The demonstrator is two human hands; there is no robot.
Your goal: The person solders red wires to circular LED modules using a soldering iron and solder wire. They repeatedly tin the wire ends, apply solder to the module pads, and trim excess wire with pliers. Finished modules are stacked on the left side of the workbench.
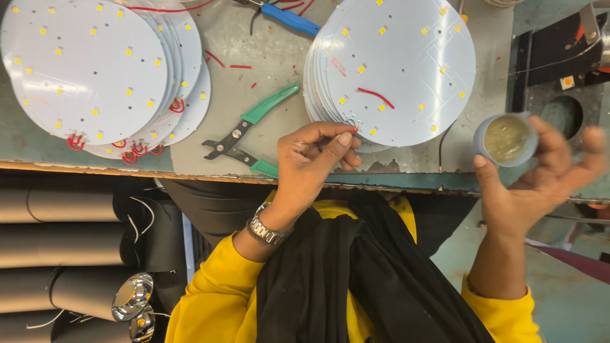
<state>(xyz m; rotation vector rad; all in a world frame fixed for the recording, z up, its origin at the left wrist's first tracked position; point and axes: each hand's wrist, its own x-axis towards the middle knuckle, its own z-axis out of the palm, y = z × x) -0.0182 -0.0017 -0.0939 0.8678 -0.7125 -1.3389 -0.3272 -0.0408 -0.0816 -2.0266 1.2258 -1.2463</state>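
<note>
- Head view: left hand [318, 155] pinches a red wire [353, 130] at the edge of the board stack [406, 70].
- Right hand [540, 174] grips an open tin [506, 138], just right of the stack.
- Step, judged: preparing the wire end; next, bring wire and tin together.
- Cutters [244, 133] lie left of the left hand.

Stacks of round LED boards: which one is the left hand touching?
The right-side stack; the left hand pinches a red wire at its lower edge. The left-side stack lies untouched.

Left hand [314, 155] pinching red wire [375, 96] (on round white board [406, 70]), right hand [540, 178] around small tin [506, 138].
</note>
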